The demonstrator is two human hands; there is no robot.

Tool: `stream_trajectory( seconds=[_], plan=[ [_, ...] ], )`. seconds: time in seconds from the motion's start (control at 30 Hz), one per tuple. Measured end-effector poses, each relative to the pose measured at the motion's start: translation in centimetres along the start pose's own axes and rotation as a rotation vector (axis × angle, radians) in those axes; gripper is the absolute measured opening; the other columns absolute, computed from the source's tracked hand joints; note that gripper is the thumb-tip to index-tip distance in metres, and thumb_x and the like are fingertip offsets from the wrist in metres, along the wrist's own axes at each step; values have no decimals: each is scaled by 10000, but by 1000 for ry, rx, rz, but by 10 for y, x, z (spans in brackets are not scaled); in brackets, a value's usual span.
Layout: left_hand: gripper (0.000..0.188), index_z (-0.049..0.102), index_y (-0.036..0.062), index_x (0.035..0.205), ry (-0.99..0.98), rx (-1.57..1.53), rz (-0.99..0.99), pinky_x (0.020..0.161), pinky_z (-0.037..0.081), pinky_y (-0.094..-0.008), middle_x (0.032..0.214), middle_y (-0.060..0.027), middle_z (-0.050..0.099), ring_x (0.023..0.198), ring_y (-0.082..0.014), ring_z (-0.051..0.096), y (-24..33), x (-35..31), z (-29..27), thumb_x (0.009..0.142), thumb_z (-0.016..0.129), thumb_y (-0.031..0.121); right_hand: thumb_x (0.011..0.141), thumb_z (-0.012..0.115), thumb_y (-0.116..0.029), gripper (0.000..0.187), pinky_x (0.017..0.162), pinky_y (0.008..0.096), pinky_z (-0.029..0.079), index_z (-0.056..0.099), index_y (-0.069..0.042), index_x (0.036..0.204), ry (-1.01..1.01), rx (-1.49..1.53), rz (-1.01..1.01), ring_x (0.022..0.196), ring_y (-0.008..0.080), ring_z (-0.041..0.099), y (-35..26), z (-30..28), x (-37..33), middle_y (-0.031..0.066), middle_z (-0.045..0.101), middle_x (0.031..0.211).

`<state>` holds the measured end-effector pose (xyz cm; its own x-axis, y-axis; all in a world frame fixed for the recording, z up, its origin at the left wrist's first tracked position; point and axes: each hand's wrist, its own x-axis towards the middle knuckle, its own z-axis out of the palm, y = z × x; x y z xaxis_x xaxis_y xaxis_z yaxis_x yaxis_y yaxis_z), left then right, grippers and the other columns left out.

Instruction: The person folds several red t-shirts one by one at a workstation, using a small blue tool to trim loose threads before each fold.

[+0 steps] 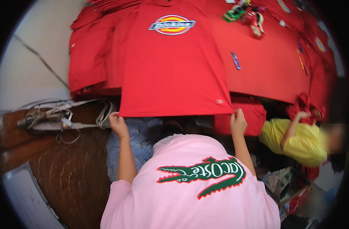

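Observation:
A red T-shirt point(170, 76) with an oval yellow and white print on its chest lies stretched out over the table, its hem toward me. At the hem's left corner, my left hand point(118, 125) pinches the cloth. My right hand point(238, 121) grips the right corner, just below a small label near the hem. Between the two hands the hem hangs taut and straight past the table's near edge. The far end of the shirt, around the collar, is cut off by the top of the picture.
Folded red shirts point(86, 57) lie to the left. On the red tabletop point(266, 72) rest a small cutter point(235, 61) and tape dispensers point(254, 24). A person in yellow point(296, 141) handles red cloth at the right. Cords point(44, 118) hang at the left; a bluish plastic bag point(134, 143) sits below.

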<state>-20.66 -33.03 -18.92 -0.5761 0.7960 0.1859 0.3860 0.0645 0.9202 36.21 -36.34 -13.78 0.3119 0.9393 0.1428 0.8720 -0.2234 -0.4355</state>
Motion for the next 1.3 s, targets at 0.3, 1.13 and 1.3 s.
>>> stream_trajectory(
  seconds=[0.3, 1.13, 1.3],
  plan=[
    [213, 563, 10, 1125, -123, 16, -376, 740, 561, -267, 941, -83, 674, 830, -135, 688, -8, -81, -43, 939, 628, -71, 914, 690, -113, 140, 675, 476, 512, 570, -64, 966, -487, 79, -20, 775, 390, 652, 24, -9, -58, 160, 642, 902],
    [887, 292, 94, 1642, -540, 888, 458, 1275, 145, -560, 1725, -104, 238, 1588, -348, 204, 79, 154, 157, 957, 639, 538, 1023, 604, -350, 646, 1264, 480, 225, 404, -130, 1596, -270, -143, -479, 1566, 313, 280, -125, 78, 195, 128, 285, 1703],
    [650, 563, 21, 1422, -365, 477, 469, 1138, 381, -519, 1378, -190, 613, 1315, -387, 532, 84, 225, 182, 850, 801, 219, 931, 723, -182, 362, 981, 441, 466, 661, -60, 1267, 35, 170, -286, 1114, 326, 611, -118, 76, 292, 138, 663, 1200]
  ],
)
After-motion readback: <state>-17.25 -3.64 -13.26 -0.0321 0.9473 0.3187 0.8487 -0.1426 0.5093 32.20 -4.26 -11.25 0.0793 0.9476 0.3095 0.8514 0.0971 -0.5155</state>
